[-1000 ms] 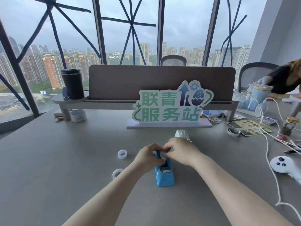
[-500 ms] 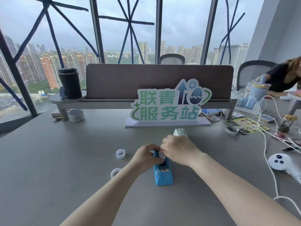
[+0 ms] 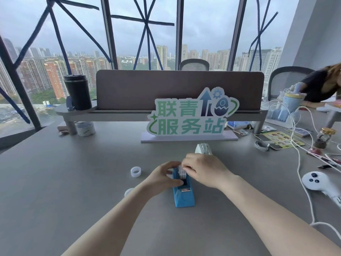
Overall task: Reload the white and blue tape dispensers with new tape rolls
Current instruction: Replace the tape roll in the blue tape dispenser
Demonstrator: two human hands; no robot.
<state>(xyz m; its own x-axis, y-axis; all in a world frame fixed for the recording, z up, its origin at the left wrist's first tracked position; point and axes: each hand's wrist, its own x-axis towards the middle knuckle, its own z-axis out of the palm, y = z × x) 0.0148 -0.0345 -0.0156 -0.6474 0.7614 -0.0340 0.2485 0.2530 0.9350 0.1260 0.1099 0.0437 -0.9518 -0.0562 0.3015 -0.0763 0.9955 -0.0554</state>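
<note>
Blue tape dispenser (image 3: pixel 184 195) on surface (image 3: pixel 73 191); left hand (image 3: pixel 162 177) and right hand (image 3: pixel 203 170) fingers both pinch tape roll (image 3: pixel 180 171) at its cradle.

**Blue dispenser front and center, white one parked behind**

The blue tape dispenser (image 3: pixel 183 196) sits upright on the grey desk, cutter end facing 6 o'clock, with a tape roll (image 3: pixel 180 171) partly showing at its top. The white tape dispenser (image 3: pixel 203 149) stands just past it at about 1 o'clock. One small clear roll (image 3: pixel 135 171) lies at 10 o'clock, another (image 3: pixel 128 191) at 9 o'clock, half hidden.
</note>
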